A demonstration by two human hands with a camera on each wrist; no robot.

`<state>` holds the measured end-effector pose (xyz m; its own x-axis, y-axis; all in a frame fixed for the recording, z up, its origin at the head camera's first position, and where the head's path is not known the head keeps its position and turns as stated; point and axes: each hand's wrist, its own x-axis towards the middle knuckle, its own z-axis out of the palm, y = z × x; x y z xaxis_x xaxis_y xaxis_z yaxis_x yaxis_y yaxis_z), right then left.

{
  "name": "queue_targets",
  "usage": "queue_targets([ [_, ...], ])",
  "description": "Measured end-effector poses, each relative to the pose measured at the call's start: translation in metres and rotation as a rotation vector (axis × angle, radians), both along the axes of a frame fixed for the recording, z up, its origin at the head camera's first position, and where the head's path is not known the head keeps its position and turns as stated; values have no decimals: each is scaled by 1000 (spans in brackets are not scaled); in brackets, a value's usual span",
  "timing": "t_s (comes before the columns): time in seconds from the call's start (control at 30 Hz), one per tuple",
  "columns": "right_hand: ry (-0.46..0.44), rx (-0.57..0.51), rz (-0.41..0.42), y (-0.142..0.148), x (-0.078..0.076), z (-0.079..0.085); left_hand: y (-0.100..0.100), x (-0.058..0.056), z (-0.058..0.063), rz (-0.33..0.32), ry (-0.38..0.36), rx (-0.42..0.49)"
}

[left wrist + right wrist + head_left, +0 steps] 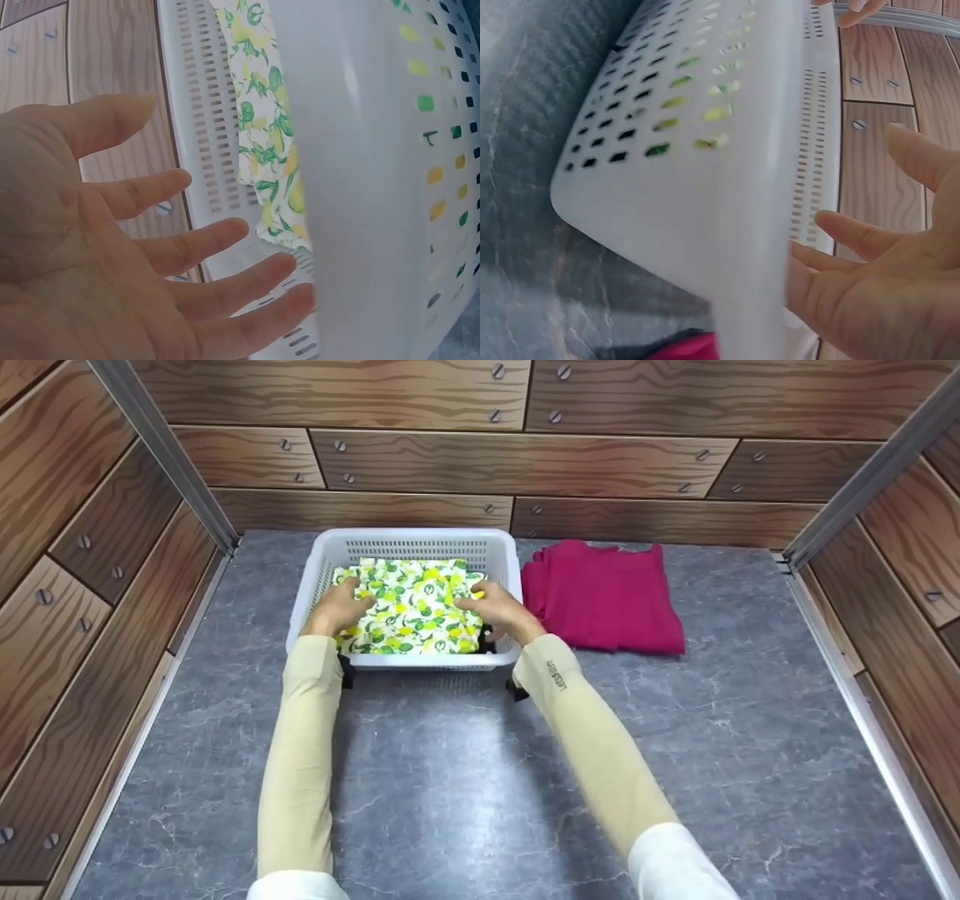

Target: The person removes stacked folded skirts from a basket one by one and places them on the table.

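Spread hands (pixel 337 607) flank white lemon-print cloth (pixel 416 607). Its white perforated plastic basket (pixel 420 661) stands near the table's (pixel 442 780) far edge.

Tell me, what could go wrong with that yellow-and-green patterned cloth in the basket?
The patterned cloth might bunch up, as the left hand and right hand are at its sides with fingers not closed around it. If lifted, it could catch on the edge of the white basket. The magenta cloth, close beside the basket, could get nudged.

A folded lemon-print cloth (pixel 416 611) lies inside the white basket (pixel 420 661).
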<state>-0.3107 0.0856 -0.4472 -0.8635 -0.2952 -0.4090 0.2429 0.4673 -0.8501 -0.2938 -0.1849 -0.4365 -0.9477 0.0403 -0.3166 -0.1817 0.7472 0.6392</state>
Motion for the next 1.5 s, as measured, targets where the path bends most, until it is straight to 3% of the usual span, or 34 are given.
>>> queue_targets([
  [0.33,-39,49,8,-6,2,-16,-11,-8,-9,62,-137,6],
  [0.67,-102,-30,-83,-12,7,-27,-17,-11,-18,105,-240,25],
  [0.93,-114,-68,-82,-14,6,-32,-22,-15,-34,77,-217,24],
  [1.2,-124,-139,-45,-13,4,-34,-17,-9,-31,111,-228,13],
  [1.5,-156,-108,-5,-13,1,-36,-12,-6,-33,177,-212,-163],
])
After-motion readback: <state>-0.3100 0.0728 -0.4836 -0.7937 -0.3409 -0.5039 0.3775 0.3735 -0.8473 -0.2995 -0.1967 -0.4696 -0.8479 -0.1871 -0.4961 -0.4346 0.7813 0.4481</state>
